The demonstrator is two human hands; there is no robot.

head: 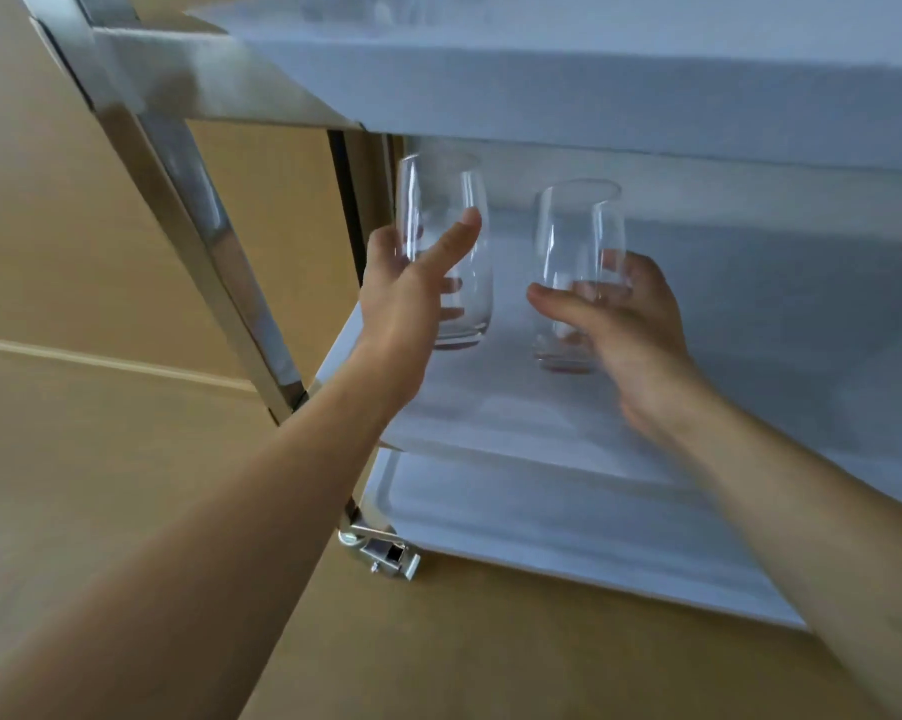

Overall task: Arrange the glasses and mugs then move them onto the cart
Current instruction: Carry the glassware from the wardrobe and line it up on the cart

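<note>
- Crowding the view from above, the cart's (220,85) top shelf overhangs the middle shelf (750,314); a steel leg (199,215) stands at left, a caster (386,556) on the tan floor.
- Left hand (402,304) grips one clear glass (446,252) — fingers wrapped round it.
- Right hand (630,324) grips another glass (578,262), both over the middle shelf.
- No writing readable.

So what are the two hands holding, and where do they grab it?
Each holds a clear glass by its side: the left hand around the left glass, the right hand around the right glass's lower half.
</note>
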